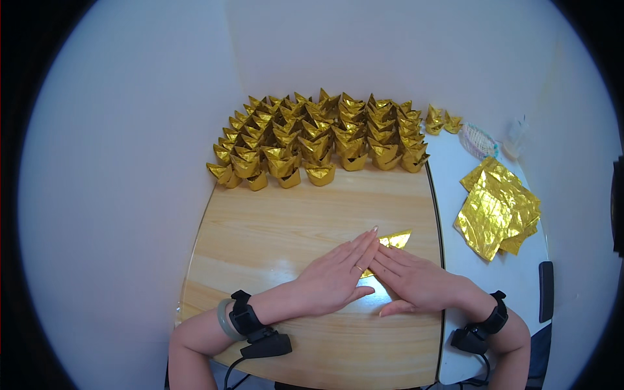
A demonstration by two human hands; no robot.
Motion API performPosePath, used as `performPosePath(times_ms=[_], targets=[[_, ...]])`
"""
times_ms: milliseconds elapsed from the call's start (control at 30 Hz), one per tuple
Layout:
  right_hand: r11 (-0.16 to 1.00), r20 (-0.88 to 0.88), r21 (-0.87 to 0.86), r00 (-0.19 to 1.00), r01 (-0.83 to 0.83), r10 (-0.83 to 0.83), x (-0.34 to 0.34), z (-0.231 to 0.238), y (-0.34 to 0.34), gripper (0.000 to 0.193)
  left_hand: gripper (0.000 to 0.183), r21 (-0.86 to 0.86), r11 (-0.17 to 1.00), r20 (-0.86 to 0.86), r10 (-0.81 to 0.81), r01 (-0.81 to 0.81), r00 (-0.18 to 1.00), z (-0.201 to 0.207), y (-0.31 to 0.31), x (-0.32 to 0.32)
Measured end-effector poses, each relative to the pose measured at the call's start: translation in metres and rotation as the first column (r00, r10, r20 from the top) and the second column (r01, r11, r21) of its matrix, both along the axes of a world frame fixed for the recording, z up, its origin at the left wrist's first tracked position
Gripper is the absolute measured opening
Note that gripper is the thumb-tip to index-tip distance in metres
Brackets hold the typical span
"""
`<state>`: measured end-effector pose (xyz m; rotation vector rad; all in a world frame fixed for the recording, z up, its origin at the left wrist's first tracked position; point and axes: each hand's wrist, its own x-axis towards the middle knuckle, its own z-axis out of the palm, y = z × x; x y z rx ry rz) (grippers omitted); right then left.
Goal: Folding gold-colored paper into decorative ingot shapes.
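A folded piece of gold foil paper (396, 239) lies on the wooden table, partly hidden beneath my fingers. My left hand (335, 273) rests on it from the left, palm down, its fingers stretched out and pointing to the far right. From the right, my right hand (416, 279) lies flat on the same paper, fingers extended, its fingertips meeting those of my left hand. Both thumbs stand apart from the fingers, low over the tabletop. One pointed corner of the paper sticks out beyond the hands; a small strip shows between them.
Rows of folded gold paper ingots (318, 143) fill the far part of the wooden table (279, 221). On the white surface to the right lie a stack of gold foil sheets (497, 211), a pale woven basket (479, 141), a clear plastic container (515, 140) and a dark flat object (546, 291).
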<state>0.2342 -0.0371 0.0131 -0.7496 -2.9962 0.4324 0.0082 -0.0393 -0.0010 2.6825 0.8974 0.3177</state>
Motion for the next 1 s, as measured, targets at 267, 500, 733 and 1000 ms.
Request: performPosePath(times_ms=[267, 500, 733, 1000], targets=[[0.989, 0.075, 0.036, 0.987, 0.141, -0.143, 0.006, 0.003, -0.002, 0.1, 0.076, 0.054, 0.998, -0.125, 0.026, -0.019, 0.992, -0.002, 0.0, -0.001], [0.843, 0.153, 0.325, 0.856, 0.429, -0.494, 0.016, 0.005, 0.005, 0.1, 0.074, 0.102, 0.994, -0.142, 0.038, -0.024, 0.989, -0.003, -0.003, -0.001], [0.929, -0.237, 0.196, 0.934, 0.315, -0.267, 0.003, 0.016, 0.003, 0.06, 0.074, 0.156, 0.98, -0.119, 0.145, -0.126, 0.982, 0.0, -0.01, 0.001], [0.928, -0.25, 0.253, 0.945, 0.274, -0.211, 0.002, 0.013, 0.006, 0.037, 0.041, 0.198, 0.962, 0.114, 0.169, -0.189, 0.979, 0.005, -0.001, -0.004]])
